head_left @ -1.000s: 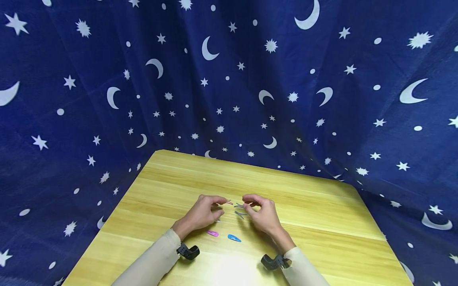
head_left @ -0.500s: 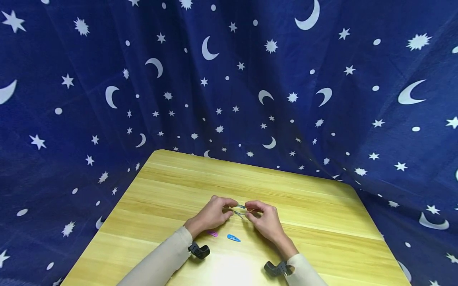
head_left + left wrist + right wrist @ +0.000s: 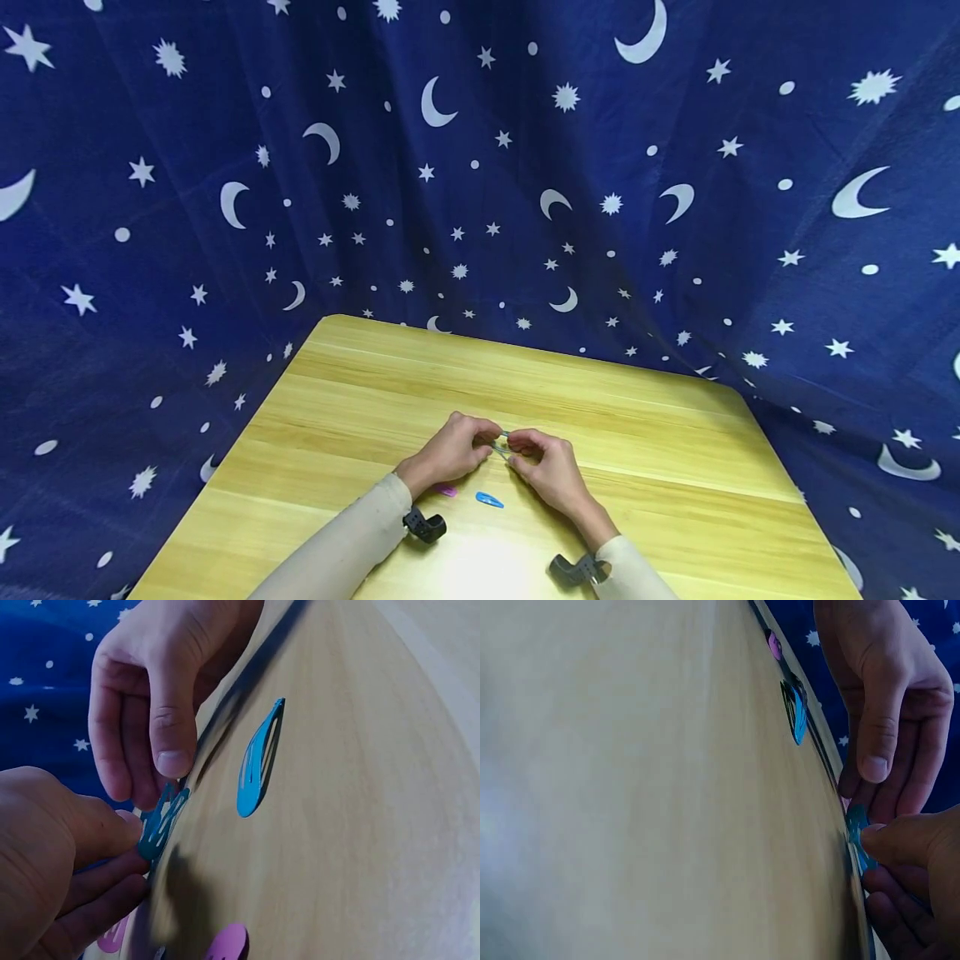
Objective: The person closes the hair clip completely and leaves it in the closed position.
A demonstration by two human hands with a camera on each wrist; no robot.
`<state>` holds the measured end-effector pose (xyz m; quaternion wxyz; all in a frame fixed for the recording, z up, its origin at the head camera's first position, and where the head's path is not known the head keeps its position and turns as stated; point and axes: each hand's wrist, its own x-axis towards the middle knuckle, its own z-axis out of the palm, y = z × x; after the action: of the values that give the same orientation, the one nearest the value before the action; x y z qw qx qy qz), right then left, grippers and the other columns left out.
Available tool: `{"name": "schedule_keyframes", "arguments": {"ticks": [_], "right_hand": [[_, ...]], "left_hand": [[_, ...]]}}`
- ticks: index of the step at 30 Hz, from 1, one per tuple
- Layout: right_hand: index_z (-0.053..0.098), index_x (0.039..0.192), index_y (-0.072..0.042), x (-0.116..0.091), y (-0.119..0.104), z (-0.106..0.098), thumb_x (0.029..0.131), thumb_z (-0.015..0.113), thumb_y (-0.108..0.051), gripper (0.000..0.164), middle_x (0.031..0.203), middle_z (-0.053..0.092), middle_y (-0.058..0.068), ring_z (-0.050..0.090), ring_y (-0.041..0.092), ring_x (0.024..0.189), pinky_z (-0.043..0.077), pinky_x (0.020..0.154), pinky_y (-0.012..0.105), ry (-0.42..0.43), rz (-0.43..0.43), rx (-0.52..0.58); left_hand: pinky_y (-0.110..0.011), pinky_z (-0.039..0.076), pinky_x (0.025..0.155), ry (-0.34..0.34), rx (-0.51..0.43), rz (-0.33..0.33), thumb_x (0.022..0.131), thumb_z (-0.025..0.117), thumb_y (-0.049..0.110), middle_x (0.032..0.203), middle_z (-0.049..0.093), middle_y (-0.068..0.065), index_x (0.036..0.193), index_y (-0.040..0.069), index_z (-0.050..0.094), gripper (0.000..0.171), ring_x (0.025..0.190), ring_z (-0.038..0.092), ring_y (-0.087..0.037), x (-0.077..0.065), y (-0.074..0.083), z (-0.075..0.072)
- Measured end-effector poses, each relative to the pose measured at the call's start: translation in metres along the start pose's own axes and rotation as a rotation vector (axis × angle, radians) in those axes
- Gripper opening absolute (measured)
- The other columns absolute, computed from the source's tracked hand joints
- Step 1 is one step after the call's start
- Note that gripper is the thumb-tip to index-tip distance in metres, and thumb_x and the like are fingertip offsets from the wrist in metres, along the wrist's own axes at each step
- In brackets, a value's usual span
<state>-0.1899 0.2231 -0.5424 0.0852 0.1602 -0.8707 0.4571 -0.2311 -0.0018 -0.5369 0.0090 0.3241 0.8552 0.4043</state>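
Observation:
In the head view my left hand (image 3: 450,448) and right hand (image 3: 549,468) meet over the tabletop, fingertips close together. Slim teal snap hair clips (image 3: 502,451) show in the small gap between them. Seen from the left wrist, my left thumb and fingers pinch one end of a teal hair clip (image 3: 156,831). My right thumb hangs just beyond its other end. The right wrist view has my right thumb and forefinger on a teal clip (image 3: 859,821). Fingers hide part of the clips, so I cannot tell exactly how many are there.
A bright blue hair clip (image 3: 490,500) lies on the wooden table (image 3: 675,467) nearer me. A purple-pink clip (image 3: 446,490) is partly behind my left wrist, with another pink clip (image 3: 112,936) under my left hand. A dark blue star-and-moon curtain (image 3: 480,192) hangs behind the table.
My left hand has moved right, from beside a pink clip to the teal clips. My right hand has shifted only slightly. The gap between the hands has narrowed.

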Motion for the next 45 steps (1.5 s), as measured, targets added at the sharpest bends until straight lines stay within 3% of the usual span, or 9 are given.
{"name": "schedule_keyframes", "arguments": {"ticks": [9, 19, 31, 45], "right_hand": [[0.081, 0.118, -0.008, -0.001, -0.001, 0.003, 0.086, 0.088, 0.005, 0.035, 0.11, 0.084, 0.006, 0.081, 0.025, 0.099, 0.067, 0.09, 0.034, 0.005, -0.008, 0.003], [0.081, 0.116, -0.012, 0.0, -0.002, 0.007, 0.087, 0.087, 0.007, 0.035, 0.106, 0.083, 0.004, 0.08, 0.023, 0.096, 0.066, 0.087, 0.032, 0.019, 0.016, -0.011], [0.082, 0.112, -0.013, 0.003, -0.002, 0.009, 0.088, 0.083, 0.01, 0.033, 0.101, 0.083, 0.002, 0.078, 0.018, 0.089, 0.065, 0.08, 0.028, 0.039, 0.016, -0.039], [0.082, 0.109, -0.014, 0.002, -0.006, 0.008, 0.088, 0.081, 0.012, 0.033, 0.096, 0.083, 0.003, 0.076, 0.012, 0.083, 0.063, 0.074, 0.023, 0.037, 0.026, -0.03]], "left_hand": [[-0.022, 0.063, 0.09, -0.007, 0.017, 0.009, 0.098, 0.077, 0.0, 0.111, 0.084, -0.003, 0.123, 0.007, 0.081, 0.026, 0.099, 0.079, -0.012, 0.004, 0.001, 0.005], [-0.018, 0.061, 0.083, 0.014, 0.056, 0.026, 0.095, 0.075, -0.007, 0.103, 0.084, -0.001, 0.115, 0.008, 0.083, 0.027, 0.09, 0.075, -0.002, 0.006, 0.0, 0.008], [-0.017, 0.061, 0.077, 0.058, 0.066, 0.097, 0.09, 0.072, -0.014, 0.096, 0.084, -0.004, 0.106, 0.005, 0.083, 0.027, 0.084, 0.076, -0.004, 0.006, -0.004, 0.014], [-0.015, 0.059, 0.077, 0.038, 0.089, 0.055, 0.096, 0.074, -0.006, 0.096, 0.082, 0.001, 0.103, 0.01, 0.082, 0.019, 0.083, 0.07, 0.001, 0.004, 0.003, 0.014]]}}
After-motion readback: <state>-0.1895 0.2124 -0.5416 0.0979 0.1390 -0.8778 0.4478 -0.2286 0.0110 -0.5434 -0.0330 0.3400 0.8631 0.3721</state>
